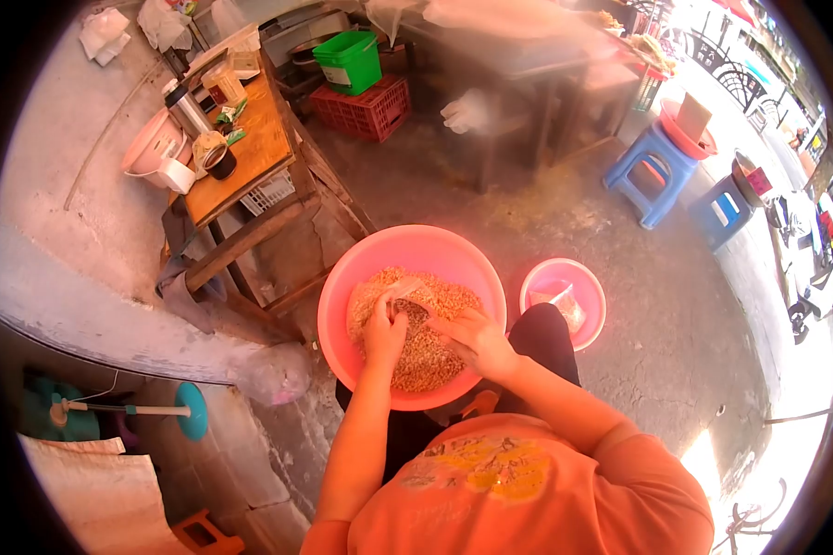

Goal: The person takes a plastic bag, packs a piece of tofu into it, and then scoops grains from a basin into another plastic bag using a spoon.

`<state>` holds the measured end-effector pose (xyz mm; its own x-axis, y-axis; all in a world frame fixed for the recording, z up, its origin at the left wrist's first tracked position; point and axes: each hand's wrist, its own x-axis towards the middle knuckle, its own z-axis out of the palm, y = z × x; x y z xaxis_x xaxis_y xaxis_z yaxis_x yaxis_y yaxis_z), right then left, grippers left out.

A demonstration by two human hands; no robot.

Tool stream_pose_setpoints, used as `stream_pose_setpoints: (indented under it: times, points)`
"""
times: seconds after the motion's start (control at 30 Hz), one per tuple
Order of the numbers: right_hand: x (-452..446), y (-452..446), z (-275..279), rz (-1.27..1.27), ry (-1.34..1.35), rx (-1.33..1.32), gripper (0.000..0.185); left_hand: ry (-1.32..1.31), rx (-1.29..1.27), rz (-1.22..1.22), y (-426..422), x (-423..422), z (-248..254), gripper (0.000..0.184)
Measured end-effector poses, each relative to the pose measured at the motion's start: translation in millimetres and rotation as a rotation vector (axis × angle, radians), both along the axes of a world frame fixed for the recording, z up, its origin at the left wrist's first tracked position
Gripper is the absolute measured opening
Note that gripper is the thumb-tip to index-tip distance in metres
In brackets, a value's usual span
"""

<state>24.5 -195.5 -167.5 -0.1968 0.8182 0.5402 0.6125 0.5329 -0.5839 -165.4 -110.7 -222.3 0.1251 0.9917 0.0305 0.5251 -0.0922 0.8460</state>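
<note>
A large pink basin (pixel 336 277) stands before me, with a heap of small tan grains or nuts (pixel 426 365) in it. Over the heap, my left hand (pixel 384 326) has its fingers closed round the side of what looks like a thin plastic bag (pixel 404 286). Darker brown contents show at the bag's mouth, too small to name. From the other side my right hand (pixel 478 340) grips the bag's near right edge; its fingertips are partly hidden. Both hands stay inside the basin's rim.
To the right, a smaller pink basin (pixel 594 282) holds a plastic packet (pixel 567 305). A wooden table (pixel 254 139) with a flask and cups stands at left. Farther back are a green bucket (pixel 350 63) on a red crate (pixel 370 106) and a blue stool (pixel 655 171).
</note>
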Motion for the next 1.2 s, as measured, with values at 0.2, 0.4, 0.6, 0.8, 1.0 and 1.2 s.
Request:
stream_pose_setpoints:
  times: [0.2,0.4,0.6,0.8,1.0,1.2]
  points:
    - [32.9,-11.9,25.2,-0.360,0.033,0.011,0.016,-0.094,-0.037,-0.029,1.5,-0.1,-2.8,0.042]
    - [45.9,-20.2,3.4,-0.373,0.467,-0.426,0.018,-0.159,-0.037,-0.053,0.4,3.5,5.1,0.042]
    - [35.8,-14.3,5.8,-0.364,0.867,-0.478,0.027,-0.060,-0.015,-0.046,-2.0,3.3,8.6,0.050]
    - [-11.5,5.4,1.8,-0.121,0.328,-0.167,0.021,0.082,0.006,-0.028,-7.9,10.0,20.2,0.057]
    - [-8.6,14.4,5.1,-0.006,0.101,0.034,0.024,-0.121,0.092,-0.002,-2.0,3.7,-1.0,0.060]
    - [28.4,-5.5,11.8,-0.329,0.110,-0.019,0.018,-0.018,-0.072,0.008,-3.3,5.9,12.6,0.064]
